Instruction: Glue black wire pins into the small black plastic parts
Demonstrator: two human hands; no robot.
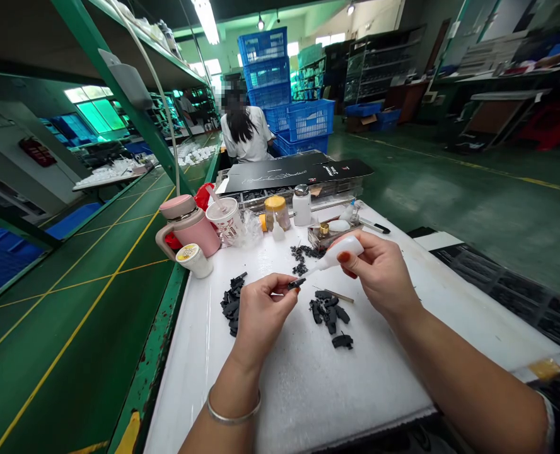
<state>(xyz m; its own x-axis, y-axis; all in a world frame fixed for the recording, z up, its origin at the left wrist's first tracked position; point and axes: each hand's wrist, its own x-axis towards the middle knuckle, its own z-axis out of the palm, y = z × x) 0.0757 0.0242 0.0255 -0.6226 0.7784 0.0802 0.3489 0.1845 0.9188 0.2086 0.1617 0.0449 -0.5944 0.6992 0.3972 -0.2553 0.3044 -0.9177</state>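
Between the thumb and fingers of my left hand (pixel 265 309) is pinched a small black plastic part (pixel 297 284). My right hand (pixel 384 271) is closed round a white squeeze bottle (pixel 340 251), tilted so its thin nozzle points down at that part. Whether the tip touches it I cannot tell. Left of my left hand lies a pile of black parts (pixel 233 306). Below the bottle is another group of black parts (pixel 330 310), with a thin metal tool (pixel 339 296) beside it. Tiny black pieces (pixel 301 257) are scattered farther back.
At the back left of the white table (pixel 346 391) stand a pink thermos (pixel 192 227), a drink cup (pixel 226 221) and a small white tub (pixel 195 260). Behind are a yellow-lidded jar (pixel 277 214) and a white bottle (pixel 301 207). A green conveyor (pixel 86 302) runs along the left; a person (pixel 246 132) sits ahead.
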